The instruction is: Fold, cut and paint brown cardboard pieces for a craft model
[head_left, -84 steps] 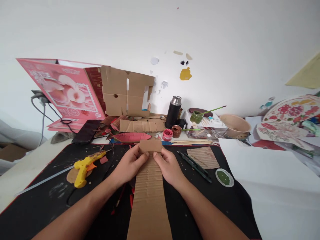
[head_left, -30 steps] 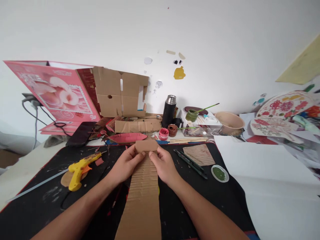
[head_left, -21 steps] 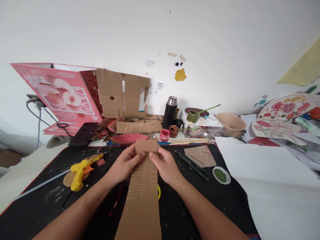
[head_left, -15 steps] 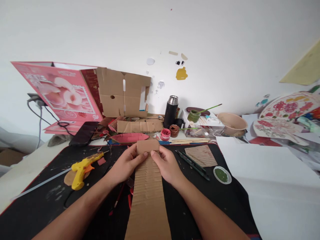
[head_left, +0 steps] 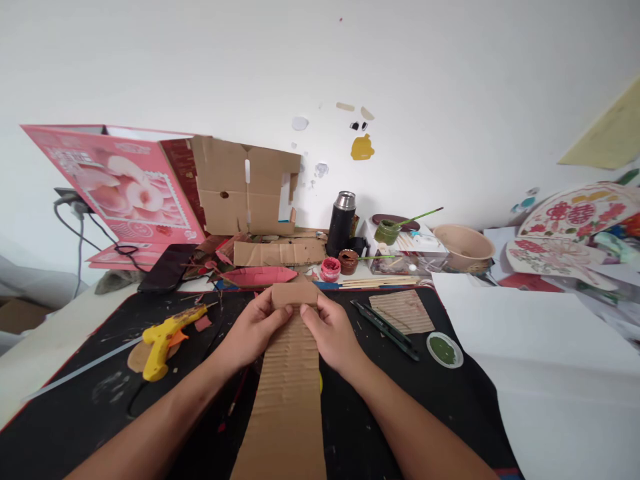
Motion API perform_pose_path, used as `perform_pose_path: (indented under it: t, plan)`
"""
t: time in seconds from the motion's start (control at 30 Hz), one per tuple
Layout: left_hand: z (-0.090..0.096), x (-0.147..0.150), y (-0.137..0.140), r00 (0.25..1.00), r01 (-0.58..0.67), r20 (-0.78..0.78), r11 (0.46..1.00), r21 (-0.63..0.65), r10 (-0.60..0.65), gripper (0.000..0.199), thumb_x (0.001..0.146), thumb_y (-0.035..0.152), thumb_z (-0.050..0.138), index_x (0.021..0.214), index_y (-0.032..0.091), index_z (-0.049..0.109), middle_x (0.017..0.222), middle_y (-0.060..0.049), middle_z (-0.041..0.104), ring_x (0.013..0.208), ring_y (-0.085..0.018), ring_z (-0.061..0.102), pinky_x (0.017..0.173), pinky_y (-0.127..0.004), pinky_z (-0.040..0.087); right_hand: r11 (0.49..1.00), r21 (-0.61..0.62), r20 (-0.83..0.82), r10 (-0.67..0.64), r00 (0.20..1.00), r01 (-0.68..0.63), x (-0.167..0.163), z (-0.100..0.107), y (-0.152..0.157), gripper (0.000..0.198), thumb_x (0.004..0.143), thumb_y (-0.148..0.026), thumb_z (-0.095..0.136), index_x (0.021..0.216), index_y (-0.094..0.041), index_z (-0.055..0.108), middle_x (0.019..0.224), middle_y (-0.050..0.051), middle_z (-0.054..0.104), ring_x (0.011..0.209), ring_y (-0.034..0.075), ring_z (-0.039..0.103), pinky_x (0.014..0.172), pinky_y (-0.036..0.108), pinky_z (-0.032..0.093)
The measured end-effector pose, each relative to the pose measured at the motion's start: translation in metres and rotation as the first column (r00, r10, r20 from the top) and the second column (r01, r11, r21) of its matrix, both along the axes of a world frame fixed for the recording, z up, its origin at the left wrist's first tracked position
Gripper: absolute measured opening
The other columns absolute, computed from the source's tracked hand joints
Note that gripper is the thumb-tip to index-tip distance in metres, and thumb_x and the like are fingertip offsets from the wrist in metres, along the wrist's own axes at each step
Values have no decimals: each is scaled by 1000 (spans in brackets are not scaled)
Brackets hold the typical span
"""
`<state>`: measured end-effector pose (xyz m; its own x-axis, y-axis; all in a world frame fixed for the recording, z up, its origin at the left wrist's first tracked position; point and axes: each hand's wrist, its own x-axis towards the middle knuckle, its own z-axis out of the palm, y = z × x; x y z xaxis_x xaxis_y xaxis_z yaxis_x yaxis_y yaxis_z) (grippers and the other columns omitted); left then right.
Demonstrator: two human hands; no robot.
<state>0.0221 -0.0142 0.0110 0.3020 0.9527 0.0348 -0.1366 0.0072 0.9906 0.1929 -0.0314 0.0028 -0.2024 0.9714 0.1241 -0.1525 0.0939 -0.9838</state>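
A long strip of corrugated cardboard (head_left: 287, 393) runs from the bottom edge up to both hands, its far end folded over into a smooth flap. My left hand (head_left: 257, 323) is closed on the left side of that fold, thumb pressed along the crease. Gripping the right side, my right hand (head_left: 336, 330) has its thumb on the same crease. The fingers of both hands are partly hidden behind the cardboard. Just right of the strip, a bit of something yellow (head_left: 321, 382) peeks out from beneath it.
A yellow hot glue gun (head_left: 163, 343) lies left on the black mat (head_left: 400, 413). To the right are dark green pens (head_left: 385, 330), a corrugated piece (head_left: 403, 312) and a lid of green paint (head_left: 445, 350). Paint jars (head_left: 331, 269) and a black flask (head_left: 342, 223) stand behind.
The near end of the cardboard strip has swung left, uncovering the yellow bit at its right and covering red handles at its left. Both hands keep their hold on the fold.
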Motion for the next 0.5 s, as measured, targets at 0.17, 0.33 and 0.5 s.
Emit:
perform_pose_path:
  t: [0.17, 0.33, 0.5]
  plan:
    - [1, 5, -5, 999, -46, -24, 993, 107, 49, 31, 85, 48, 80, 88, 20, 67, 80, 1, 70, 74, -16, 62, 71, -25, 51, 999, 24, 73, -46, 996, 45, 0, -6, 1, 29, 95, -46, 65, 98, -20, 78, 74, 2, 64, 74, 22, 61, 69, 33, 49]
    - [4, 6, -4, 995, -60, -76, 995, 74, 66, 38, 81, 51, 81, 100, 20, 70, 93, -4, 77, 88, -23, 69, 81, -31, 54, 998, -1, 62, -57, 996, 57, 0, -10, 4, 26, 95, -43, 65, 95, -20, 76, 76, 2, 64, 74, 21, 60, 69, 32, 48]
    - [9, -2, -1, 996, 10, -93, 1000, 5, -9, 50, 83, 57, 80, 111, 18, 70, 108, -11, 81, 97, -29, 74, 85, -36, 57, 999, -21, 22, 28, 999, -28, 1, -4, 3, 27, 94, -43, 67, 105, -20, 76, 88, 4, 72, 83, 22, 65, 73, 32, 51]
